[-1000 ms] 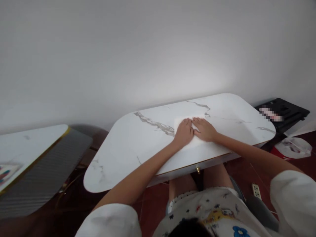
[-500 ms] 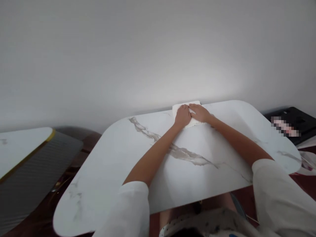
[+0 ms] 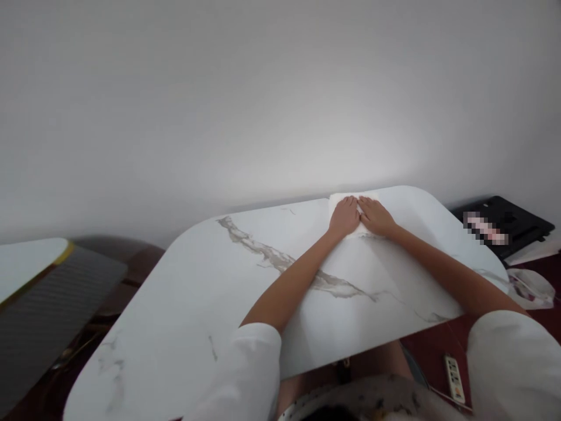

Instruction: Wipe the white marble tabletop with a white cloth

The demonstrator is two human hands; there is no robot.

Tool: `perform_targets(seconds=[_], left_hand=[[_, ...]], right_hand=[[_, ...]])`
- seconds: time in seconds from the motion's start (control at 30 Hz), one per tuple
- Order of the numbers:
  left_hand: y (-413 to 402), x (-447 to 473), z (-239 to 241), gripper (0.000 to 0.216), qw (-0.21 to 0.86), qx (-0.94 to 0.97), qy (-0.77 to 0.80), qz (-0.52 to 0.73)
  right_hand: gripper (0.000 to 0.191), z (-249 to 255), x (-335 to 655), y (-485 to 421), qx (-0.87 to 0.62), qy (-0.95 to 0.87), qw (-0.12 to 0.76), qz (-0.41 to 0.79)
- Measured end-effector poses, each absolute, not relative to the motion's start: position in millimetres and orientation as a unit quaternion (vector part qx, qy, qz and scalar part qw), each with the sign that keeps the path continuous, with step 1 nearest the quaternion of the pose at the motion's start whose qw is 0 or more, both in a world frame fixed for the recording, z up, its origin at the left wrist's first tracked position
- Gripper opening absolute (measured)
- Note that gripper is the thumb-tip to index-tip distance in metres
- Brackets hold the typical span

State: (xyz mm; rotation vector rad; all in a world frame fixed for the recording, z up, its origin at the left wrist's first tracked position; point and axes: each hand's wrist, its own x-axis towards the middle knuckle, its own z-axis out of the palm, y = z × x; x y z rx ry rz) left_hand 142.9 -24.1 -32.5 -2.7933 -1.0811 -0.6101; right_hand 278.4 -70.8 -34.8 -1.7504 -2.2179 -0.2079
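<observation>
A white cloth (image 3: 336, 202) lies flat at the far edge of a white marble-patterned table (image 3: 210, 280), close to the wall. My left hand (image 3: 345, 217) presses down on it with the fingers laid out. Beside it, my right hand (image 3: 376, 217) rests on the cloth's right part, its fingers stretched toward the left hand so that the fingertips nearly meet. Both arms reach forward across the tabletop. Most of the cloth is hidden under the palms, and whether it is cloth or thick paper is hard to tell.
A grey wall (image 3: 263, 105) runs behind the table. Left stands another white-topped table with a gold edge (image 3: 65, 252) and ribbed side. On the right are a black case (image 3: 521, 219) and a clear plastic bag (image 3: 532, 289). A power strip (image 3: 454, 379) lies on the red floor.
Both hands have slid the white cloth to the right along the table's far edge. The view has shifted slightly, and the power strip on the floor now shows.
</observation>
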Motion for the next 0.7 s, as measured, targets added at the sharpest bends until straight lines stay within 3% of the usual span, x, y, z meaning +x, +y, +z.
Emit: perform_targets(seconds=[0.4,0.7], left_hand=[[-176.3,90.3,-29.2,0.049,-0.009,-0.91,-0.368,-0.191],[-253.2,127.0,-23.0,0.056,-0.177,-0.872,-0.405,-0.211]], right_hand=[[0.057,-27.7,229.3,-224.5,-0.607,-0.78,0.141,-0.053],[0.055,-26.1,276.4,-302.1,-0.579,-0.803,0.135,-0.039]])
